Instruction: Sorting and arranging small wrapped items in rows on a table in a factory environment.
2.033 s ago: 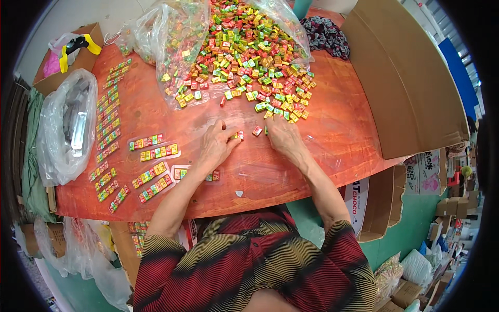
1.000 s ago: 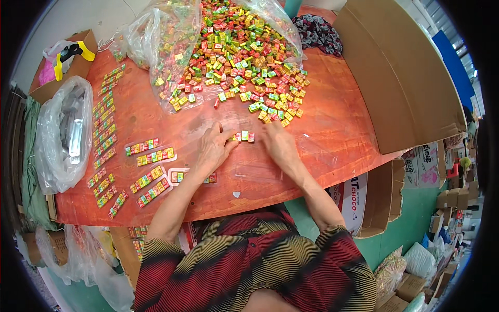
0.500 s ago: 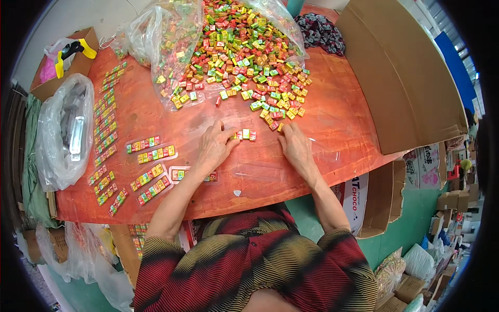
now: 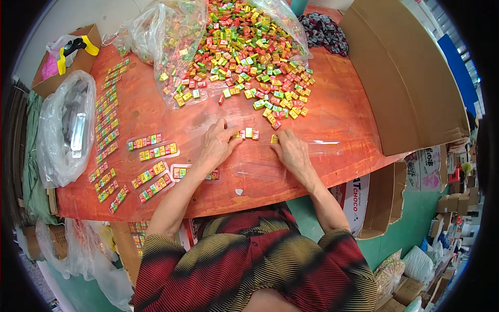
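On the red table, a short row of small red, yellow and green boxes (image 4: 249,133) lies in front of me. My left hand (image 4: 218,144) is at its left end, thumb and forefinger closed around the end box. A single small yellow box (image 4: 274,139) is under the fingertips of my right hand (image 4: 292,152), a little to the right of the row and apart from it. Behind both hands spreads a large heap of the same small boxes (image 4: 244,47), partly under clear plastic. A clear plastic tray (image 4: 260,170) lies near the table's front edge, hard to make out.
Filled trays of small boxes (image 4: 158,151) and several rows (image 4: 107,115) lie on the left. Beyond them are a plastic bag (image 4: 66,130) and a carton (image 4: 88,39). A tall cardboard sheet (image 4: 405,78) stands at the right; patterned cloth (image 4: 325,34) lies at the back.
My right hand has drawn a yellow box away from the heap's near edge, toward me and slightly left. The left hand stays at the row. The whole view has shifted slightly.
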The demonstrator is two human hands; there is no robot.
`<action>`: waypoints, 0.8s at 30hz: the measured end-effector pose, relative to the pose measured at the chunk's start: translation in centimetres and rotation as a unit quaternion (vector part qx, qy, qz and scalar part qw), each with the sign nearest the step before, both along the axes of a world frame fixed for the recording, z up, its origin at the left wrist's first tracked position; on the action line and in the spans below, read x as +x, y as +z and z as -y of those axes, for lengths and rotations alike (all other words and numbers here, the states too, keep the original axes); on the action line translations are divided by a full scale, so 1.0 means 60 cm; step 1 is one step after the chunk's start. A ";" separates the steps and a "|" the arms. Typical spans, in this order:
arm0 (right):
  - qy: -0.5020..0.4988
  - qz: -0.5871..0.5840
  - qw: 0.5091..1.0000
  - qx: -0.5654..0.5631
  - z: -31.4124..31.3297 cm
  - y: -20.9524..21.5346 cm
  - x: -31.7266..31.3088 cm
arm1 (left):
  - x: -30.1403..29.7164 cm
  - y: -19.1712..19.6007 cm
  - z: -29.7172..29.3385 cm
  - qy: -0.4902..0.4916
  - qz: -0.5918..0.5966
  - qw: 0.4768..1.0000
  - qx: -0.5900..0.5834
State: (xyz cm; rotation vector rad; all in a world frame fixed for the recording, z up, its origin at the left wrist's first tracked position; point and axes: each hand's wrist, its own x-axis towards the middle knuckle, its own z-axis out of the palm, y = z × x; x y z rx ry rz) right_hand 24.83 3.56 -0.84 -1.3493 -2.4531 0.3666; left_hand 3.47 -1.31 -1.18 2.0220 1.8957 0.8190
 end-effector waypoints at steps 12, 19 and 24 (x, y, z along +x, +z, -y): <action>0.046 -0.029 0.998 -0.044 -0.006 0.025 -0.038 | -0.021 0.016 -0.005 -0.057 0.038 0.997 -0.036; 0.108 -0.009 0.991 -0.080 -0.038 0.010 -0.025 | -0.028 0.008 -0.014 -0.088 0.049 0.993 -0.066; 0.096 -0.036 0.989 -0.111 -0.036 0.025 -0.031 | -0.013 0.007 -0.017 -0.083 0.057 0.994 -0.039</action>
